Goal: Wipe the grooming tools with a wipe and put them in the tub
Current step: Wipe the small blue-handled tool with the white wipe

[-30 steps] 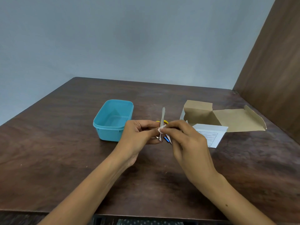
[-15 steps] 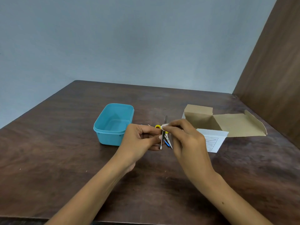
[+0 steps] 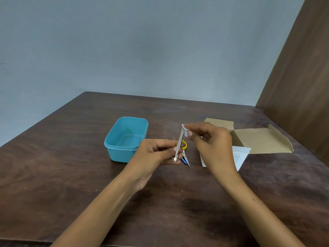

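one turquoise tub (image 3: 114, 148) stands open on the brown table (image 3: 53, 166), rectangular with rounded corners. just right of it the left hand (image 3: 154, 154) pinches the lower end of one thin grey nail file (image 3: 179, 145), held nearly upright above the table. small scissors (image 3: 185, 154) with a yellow loop lie behind it. the right hand (image 3: 211, 141) pinches one small white wipe (image 3: 185, 131) round the file's top. one open cardboard box (image 3: 258, 141) lies furthest right.

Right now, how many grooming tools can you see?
3: a nail file held in the left hand, yellow-handled scissors on the table behind it, and a blue tool beside them. The hands may hide more.
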Motion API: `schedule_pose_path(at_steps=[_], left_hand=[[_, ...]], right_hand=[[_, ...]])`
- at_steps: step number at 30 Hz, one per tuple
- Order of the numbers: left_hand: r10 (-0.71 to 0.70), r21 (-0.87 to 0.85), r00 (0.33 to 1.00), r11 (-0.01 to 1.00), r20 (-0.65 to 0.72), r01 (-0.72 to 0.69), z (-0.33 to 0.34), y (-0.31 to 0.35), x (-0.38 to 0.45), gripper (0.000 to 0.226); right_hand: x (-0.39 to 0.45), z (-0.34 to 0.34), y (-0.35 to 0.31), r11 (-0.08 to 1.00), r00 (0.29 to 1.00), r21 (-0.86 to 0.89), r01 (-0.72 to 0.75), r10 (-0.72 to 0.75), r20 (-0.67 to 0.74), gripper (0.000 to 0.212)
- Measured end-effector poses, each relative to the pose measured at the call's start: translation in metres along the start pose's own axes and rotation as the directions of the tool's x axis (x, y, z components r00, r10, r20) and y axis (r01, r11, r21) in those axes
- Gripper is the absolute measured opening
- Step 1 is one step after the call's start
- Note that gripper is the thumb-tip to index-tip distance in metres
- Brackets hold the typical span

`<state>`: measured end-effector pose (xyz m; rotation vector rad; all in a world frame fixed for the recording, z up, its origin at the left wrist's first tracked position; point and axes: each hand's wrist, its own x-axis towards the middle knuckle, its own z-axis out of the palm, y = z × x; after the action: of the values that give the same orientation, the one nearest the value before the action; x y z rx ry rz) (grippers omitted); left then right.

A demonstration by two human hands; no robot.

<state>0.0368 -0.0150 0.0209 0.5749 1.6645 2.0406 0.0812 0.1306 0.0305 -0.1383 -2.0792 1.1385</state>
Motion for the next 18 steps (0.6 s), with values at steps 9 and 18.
schedule_pose_path(at_steps=[9, 18], left_hand=[[-0.164, -0.246, 0.982, 0.952, 0.096, 0.183, -0.002, 0.004, 0.002, 0.022], [-0.171, -0.263, 0.978, 0.945, 0.116, 0.196, 0.001, 0.004, 0.001, 0.018]], right_hand=[[-0.003, -0.012, -0.013, 0.759, 0.904, 0.492, -0.427, 0.363, 0.226, 0.025], [-0.009, -0.012, -0.009, 0.782, 0.932, 0.508, -0.362, 0.282, 0.23, 0.016]])
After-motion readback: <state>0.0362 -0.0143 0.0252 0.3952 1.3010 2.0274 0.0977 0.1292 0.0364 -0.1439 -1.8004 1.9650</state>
